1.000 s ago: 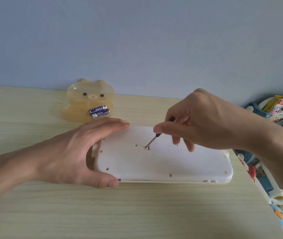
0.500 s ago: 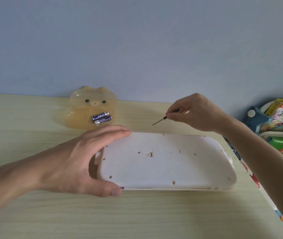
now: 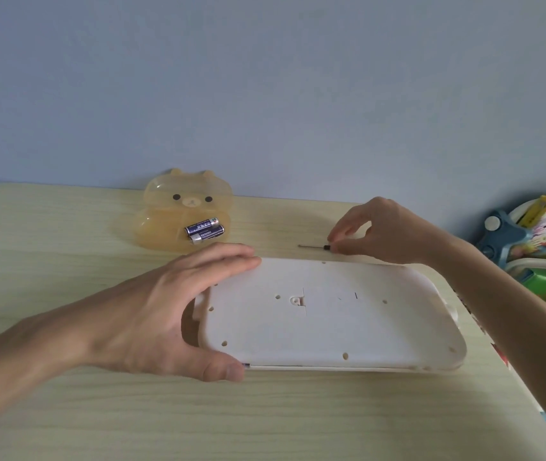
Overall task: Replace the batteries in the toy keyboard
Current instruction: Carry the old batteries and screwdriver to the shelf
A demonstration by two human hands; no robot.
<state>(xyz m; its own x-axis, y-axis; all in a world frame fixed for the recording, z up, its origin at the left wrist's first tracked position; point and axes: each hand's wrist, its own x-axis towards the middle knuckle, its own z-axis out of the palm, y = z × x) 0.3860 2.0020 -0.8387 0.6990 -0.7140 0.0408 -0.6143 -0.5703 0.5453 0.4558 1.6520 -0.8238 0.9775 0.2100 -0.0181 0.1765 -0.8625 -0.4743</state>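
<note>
A white plastic toy keyboard [image 3: 331, 319] lies face down on the pale wooden worktop [image 3: 65, 420]. The left hand [image 3: 152, 311] grips its left end, fingers together over the far edge. Behind it, the right hand [image 3: 388, 232] pinches a small black-handled screwdriver [image 3: 318, 247]. Two dark batteries [image 3: 204, 230] lie in an amber bear-shaped box [image 3: 178, 211] past its far-left corner.

Your pale wood-grain worktop [image 3: 65, 410], white toy keyboard [image 3: 331, 321] face-down on it, small screwdriver [image 3: 315, 246] just behind, amber bear case [image 3: 178, 207] holding 2 batteries [image 3: 204, 230]

White keyboard [image 3: 331, 324]; amber bear case [image 3: 185, 211]; blue batteries [image 3: 204, 230]
</note>
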